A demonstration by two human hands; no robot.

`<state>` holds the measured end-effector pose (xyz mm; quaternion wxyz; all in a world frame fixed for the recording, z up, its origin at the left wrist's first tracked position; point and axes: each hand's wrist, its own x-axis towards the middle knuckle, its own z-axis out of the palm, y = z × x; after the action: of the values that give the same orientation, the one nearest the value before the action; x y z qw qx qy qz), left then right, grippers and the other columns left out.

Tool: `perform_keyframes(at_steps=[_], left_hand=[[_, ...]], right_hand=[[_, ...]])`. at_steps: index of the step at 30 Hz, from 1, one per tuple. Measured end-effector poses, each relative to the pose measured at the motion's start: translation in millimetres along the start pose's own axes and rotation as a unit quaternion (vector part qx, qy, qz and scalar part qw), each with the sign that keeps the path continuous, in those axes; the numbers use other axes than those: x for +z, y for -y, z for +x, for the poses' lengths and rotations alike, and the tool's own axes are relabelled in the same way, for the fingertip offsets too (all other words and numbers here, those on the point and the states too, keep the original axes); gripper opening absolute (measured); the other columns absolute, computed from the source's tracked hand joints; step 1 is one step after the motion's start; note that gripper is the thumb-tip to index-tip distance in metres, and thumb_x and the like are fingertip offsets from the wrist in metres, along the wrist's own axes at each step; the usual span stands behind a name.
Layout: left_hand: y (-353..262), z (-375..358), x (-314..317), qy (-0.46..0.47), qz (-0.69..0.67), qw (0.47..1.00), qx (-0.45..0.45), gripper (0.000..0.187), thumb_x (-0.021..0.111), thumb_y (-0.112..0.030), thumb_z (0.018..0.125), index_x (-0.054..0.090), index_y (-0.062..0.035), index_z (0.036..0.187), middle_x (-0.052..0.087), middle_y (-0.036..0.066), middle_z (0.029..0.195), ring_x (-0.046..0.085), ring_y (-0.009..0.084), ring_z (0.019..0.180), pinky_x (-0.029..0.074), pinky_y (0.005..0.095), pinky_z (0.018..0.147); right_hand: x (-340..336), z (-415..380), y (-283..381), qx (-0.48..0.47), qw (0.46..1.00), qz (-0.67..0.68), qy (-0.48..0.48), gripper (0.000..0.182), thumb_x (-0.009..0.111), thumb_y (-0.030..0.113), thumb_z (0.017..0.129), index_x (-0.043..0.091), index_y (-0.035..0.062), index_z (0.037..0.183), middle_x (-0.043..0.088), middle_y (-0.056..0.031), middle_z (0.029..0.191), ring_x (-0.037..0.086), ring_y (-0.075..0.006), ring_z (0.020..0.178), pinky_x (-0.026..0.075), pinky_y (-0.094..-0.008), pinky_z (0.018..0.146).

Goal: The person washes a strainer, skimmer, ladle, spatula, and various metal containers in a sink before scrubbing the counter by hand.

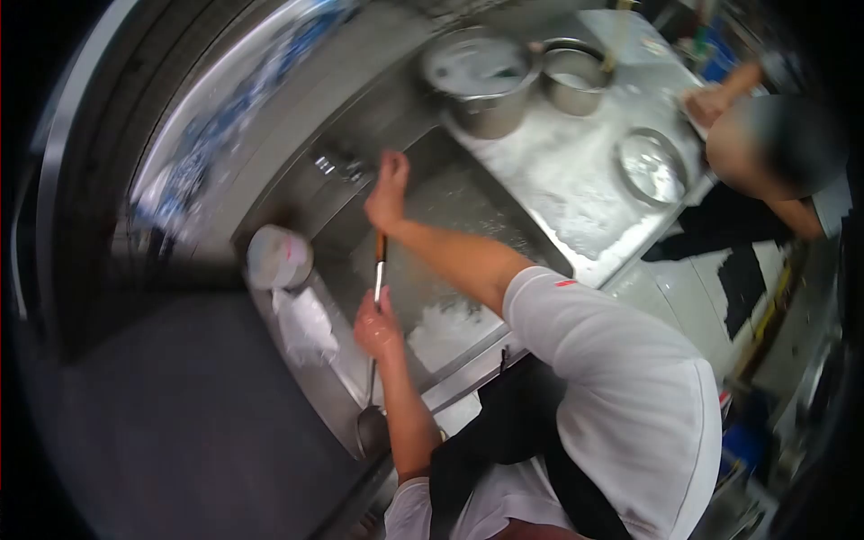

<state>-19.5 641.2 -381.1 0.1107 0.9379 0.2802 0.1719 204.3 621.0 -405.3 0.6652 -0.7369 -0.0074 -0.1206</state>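
A long-handled ladle [380, 249] lies lengthwise over the sink [328, 238]. My left hand [378, 328] is closed round its metal shaft. Below that hand the shaft runs down to the dark round bowl [372, 432], beyond the sink's near left rim. At the opposite end, my right hand [388, 196] is closed at the top of the brown grip, whose tip is hidden. Cloudy water [459, 211] fills the basin under both hands, with white foam [445, 335] near the front edge.
Left of the sink stand a round tub [279, 257] and a crumpled white bag [306, 326]. A large pot [481, 81], a smaller pot [574, 75] and a round pan [650, 167] sit on the wet steel counter [567, 171]. Another person [778, 148] is at the right.
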Motion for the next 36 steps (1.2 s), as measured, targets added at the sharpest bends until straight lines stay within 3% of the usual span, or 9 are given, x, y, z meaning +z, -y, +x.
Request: perform_keyframes(at_steps=[3,9,18,20,23,27,31,33,36], left_hand=[[6.3,-12.9,-2.9,-0.038,0.041,0.998,-0.032,0.034,0.061,-0.041,0.087,0.068,-0.0092,0.097,0.067,0.015,0.079,0.063,0.0360,0.072,0.049,0.0454,0.063],[19.0,-12.6,-13.8,0.048,-0.081,0.990,-0.109,0.035,0.060,-0.039,0.089,0.067,-0.0066,0.098,0.062,0.018,0.069,0.063,0.0382,0.070,0.046,0.0460,0.061],[14.8,0.5,-10.2,0.050,-0.076,0.989,-0.117,0.033,0.059,-0.039,0.090,0.068,-0.0069,0.092,0.063,0.020,0.071,0.059,0.0405,0.066,0.044,0.0429,0.057],[12.8,4.8,-3.7,0.016,-0.079,0.994,-0.077,0.034,0.059,-0.039,0.090,0.068,-0.0061,0.093,0.059,0.019,0.066,0.058,0.0341,0.059,0.043,0.0399,0.055],[16.1,0.9,6.4,0.089,-0.166,0.980,-0.065,0.036,0.058,-0.038,0.091,0.067,-0.0038,0.093,0.055,0.012,0.059,0.051,0.0235,0.052,0.041,0.0351,0.052],[9.2,-1.6,1.2,0.216,-0.322,0.904,-0.178,0.036,0.058,-0.035,0.093,0.066,0.0001,0.093,0.048,0.000,0.059,0.041,0.0110,0.056,0.038,0.0290,0.053],[14.1,-1.0,6.0,0.204,-0.299,0.926,-0.111,0.036,0.056,-0.034,0.094,0.066,-0.0001,0.102,0.061,0.003,0.072,0.050,0.0097,0.067,0.044,0.0291,0.063],[14.2,-2.6,1.8,0.213,-0.261,0.936,-0.106,0.040,0.053,-0.040,0.094,0.066,-0.0043,0.104,0.064,0.014,0.078,0.054,0.0114,0.071,0.045,0.0297,0.068],[-3.9,-13.1,-20.5,0.169,-0.148,0.966,-0.128,0.040,0.055,-0.045,0.091,0.064,-0.0056,0.096,0.064,0.021,0.079,0.062,0.0397,0.076,0.048,0.0454,0.066]], right_hand=[[27.4,10.4,-5.7,0.308,0.918,0.188,0.165,0.052,0.053,-0.002,0.082,0.036,0.0023,0.131,0.057,-0.0147,0.099,0.063,-0.0238,0.074,0.053,-0.0320,0.057],[81.9,41.2,-48.6,0.390,0.719,0.496,0.292,0.019,0.053,0.029,0.092,0.049,0.0120,0.084,0.046,-0.0029,0.057,0.045,-0.0136,0.045,0.044,-0.0252,0.044],[76.6,2.3,-38.1,0.412,0.841,0.315,0.156,0.027,0.049,0.037,0.095,0.052,0.0103,0.098,0.052,-0.0036,0.070,0.050,-0.0142,0.052,0.040,-0.0301,0.045],[114.7,-13.1,-82.1,0.108,0.992,-0.060,-0.017,0.025,0.047,0.033,0.095,0.054,0.0093,0.098,0.055,-0.0055,0.069,0.053,-0.0160,0.053,0.043,-0.0323,0.044],[48.5,12.3,-29.7,0.460,0.816,0.293,0.190,0.031,0.050,0.038,0.092,0.046,0.0119,0.076,0.038,-0.0010,0.052,0.040,-0.0129,0.041,0.034,-0.0309,0.036],[13.1,38.2,-37.6,0.472,0.648,0.499,0.329,0.040,0.052,0.035,0.090,0.034,0.0192,0.058,0.027,0.0053,0.047,0.027,-0.0086,0.036,0.023,-0.0254,0.035],[-5.2,51.6,-49.9,0.449,0.603,0.581,0.313,0.038,0.053,0.030,0.089,0.037,0.0198,0.056,0.030,0.0054,0.046,0.030,-0.0099,0.036,0.025,-0.0254,0.035],[3.5,52.4,-54.4,0.438,0.709,0.514,0.203,0.028,0.052,0.028,0.089,0.044,0.0170,0.064,0.039,0.0020,0.050,0.038,-0.0121,0.040,0.032,-0.0268,0.039],[10.1,62.2,-72.9,0.438,0.759,0.423,0.230,0.024,0.054,0.024,0.091,0.043,0.0164,0.071,0.034,0.0016,0.052,0.035,-0.0106,0.041,0.031,-0.0264,0.038]])
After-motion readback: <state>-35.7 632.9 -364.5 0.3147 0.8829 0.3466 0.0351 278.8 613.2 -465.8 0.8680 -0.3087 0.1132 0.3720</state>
